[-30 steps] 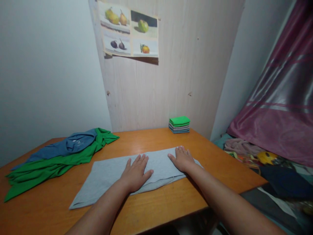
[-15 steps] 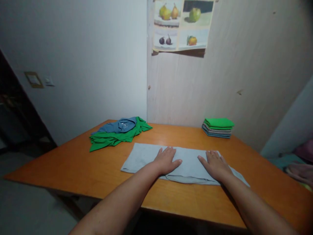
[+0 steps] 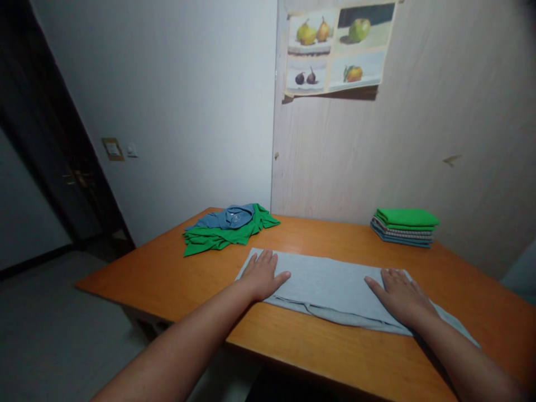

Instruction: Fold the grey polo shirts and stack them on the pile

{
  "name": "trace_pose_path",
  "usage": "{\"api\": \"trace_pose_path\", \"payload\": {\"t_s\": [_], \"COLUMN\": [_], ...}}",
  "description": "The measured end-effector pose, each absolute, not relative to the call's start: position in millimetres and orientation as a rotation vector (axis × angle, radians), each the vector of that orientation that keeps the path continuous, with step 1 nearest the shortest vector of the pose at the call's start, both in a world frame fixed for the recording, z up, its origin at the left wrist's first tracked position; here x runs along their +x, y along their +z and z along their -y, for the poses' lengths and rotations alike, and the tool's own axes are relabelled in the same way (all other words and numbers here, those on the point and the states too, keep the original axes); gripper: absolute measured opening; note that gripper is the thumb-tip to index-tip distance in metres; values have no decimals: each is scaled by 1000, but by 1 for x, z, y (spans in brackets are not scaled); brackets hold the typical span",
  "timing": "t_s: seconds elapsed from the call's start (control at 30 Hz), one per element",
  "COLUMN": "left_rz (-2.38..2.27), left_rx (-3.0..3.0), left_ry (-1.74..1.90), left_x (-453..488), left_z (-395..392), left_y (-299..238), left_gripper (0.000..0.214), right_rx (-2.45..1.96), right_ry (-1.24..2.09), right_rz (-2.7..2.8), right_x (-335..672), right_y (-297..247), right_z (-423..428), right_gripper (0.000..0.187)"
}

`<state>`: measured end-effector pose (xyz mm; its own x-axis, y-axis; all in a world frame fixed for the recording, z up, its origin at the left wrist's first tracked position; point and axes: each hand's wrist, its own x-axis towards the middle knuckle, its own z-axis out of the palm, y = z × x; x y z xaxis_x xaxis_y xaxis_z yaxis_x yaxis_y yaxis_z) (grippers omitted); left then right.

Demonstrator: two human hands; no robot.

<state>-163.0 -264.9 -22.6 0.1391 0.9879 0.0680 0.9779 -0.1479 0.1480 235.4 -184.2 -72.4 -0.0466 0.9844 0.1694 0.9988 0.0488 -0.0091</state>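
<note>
Grey cloth (image 3: 326,285): folded on the table (image 3: 301,352), layers hard to count.
Left hand (image 3: 262,276): spread on it, nearer its left end than before.
Right hand (image 3: 402,296): spread towards its right end.

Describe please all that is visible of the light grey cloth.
The light grey cloth looks like plain knit. Folded into a long strip, it lies flat on the orange table, its layered near edge slightly parted and wavy. The left hand and right hand rest flat near its opposite ends; a corner extends past the latter.
</note>
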Motion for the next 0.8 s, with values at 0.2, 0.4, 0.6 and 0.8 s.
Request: {"api": "trace_pose_path", "payload": {"t_s": [0.2, 0.4, 0.6, 0.8], "left_rz": [-2045, -1960, -2009, -1873], "left_rx": [2275, 2296, 2321, 2378], "left_ry": [208, 124, 252, 91], "left_x": [-169, -176, -184, -183], "left_z": [270, 266, 259, 274], "left_y": [-19, -13, -5, -12], "left_gripper": [101, 102, 78, 94], "right_rx": [-2081, -2071, -2091, -2100], "right_ry": [-155, -141, -114, -106], "right_rz": [2158, 2170, 2162, 2160], "right_x": [235, 234, 231, 229], "right_y": [-70, -67, -65, -62], "right_z": [185, 185, 185, 188], "right_gripper": [92, 90, 89, 87]}}
